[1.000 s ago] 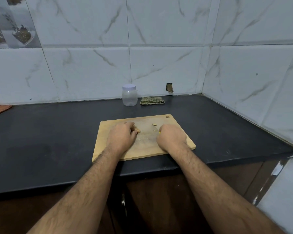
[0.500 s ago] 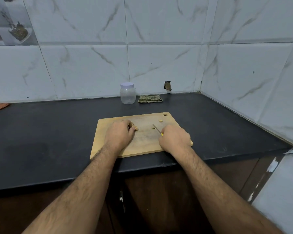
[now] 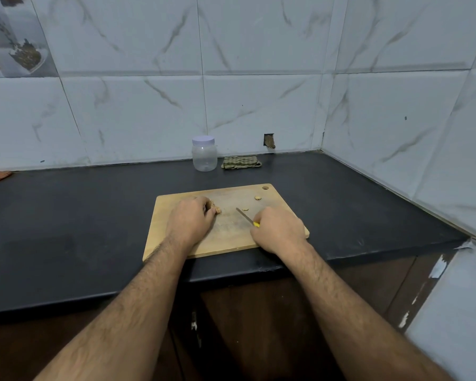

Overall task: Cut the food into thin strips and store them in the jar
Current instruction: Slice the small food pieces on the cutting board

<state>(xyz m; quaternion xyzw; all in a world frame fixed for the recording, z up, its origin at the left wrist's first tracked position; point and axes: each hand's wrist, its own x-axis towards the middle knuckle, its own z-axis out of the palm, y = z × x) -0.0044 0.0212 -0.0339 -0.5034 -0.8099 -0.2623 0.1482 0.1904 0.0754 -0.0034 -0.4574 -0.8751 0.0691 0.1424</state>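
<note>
The left hand (image 3: 189, 218) is curling its fingers over a small lumpy piece of food (image 3: 216, 209), its grip closed on the piece and pinning it to the wooden cutting board (image 3: 231, 232). The right hand (image 3: 279, 229) is wrapping its grip around the yellow handle of a knife (image 3: 245, 216), whose thin blade is pointing away from that grip toward the food, tip lying low over the board and well short of the piece. Two small round slices (image 3: 257, 198) are lying just beyond the knife grip, one close to the blade, one nearer the board's far corner. Far beyond both grips, at the back of the dark desk (image 3: 66, 229), the clear jar (image 3: 204, 156) is standing upright with its pale lid on, a folded green cloth (image 3: 241, 162) lying just beside it.
</note>
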